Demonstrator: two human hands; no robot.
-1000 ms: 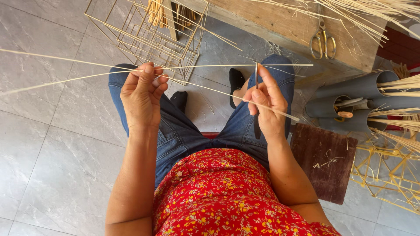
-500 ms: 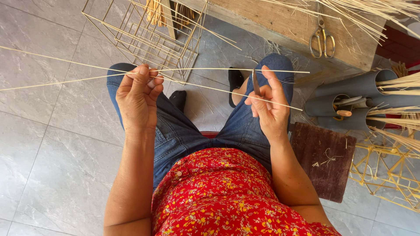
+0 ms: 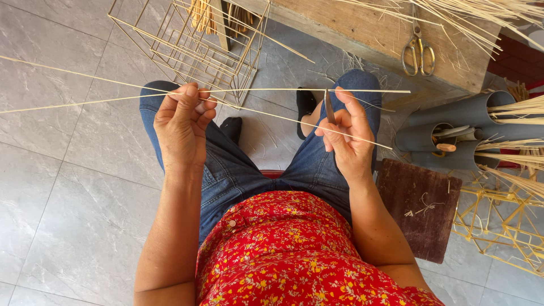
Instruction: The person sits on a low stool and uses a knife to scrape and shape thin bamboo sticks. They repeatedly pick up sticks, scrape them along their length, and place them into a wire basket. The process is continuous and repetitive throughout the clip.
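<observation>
My left hand [image 3: 182, 122] pinches two long thin bamboo strips [image 3: 266, 90] that cross above my knees and run far out to the left. My right hand [image 3: 347, 136] grips a small dark knife blade [image 3: 329, 107], its edge set against one strip near that strip's right end. Both hands hover over my lap, in blue jeans and a red flowered top. The strips' left ends leave the frame.
A square frame of thin sticks [image 3: 192, 45] stands on the grey tile floor ahead. Scissors [image 3: 417, 51] lie on a wooden bench with loose strips. Grey tubes [image 3: 453, 133] hold more strips at right, beside a brown mat [image 3: 419, 207] and another stick frame [image 3: 504, 226].
The strips have slid slightly through my hands, and my left hand has closed a little tighter on them. My right hand stays at the strip with the blade.
</observation>
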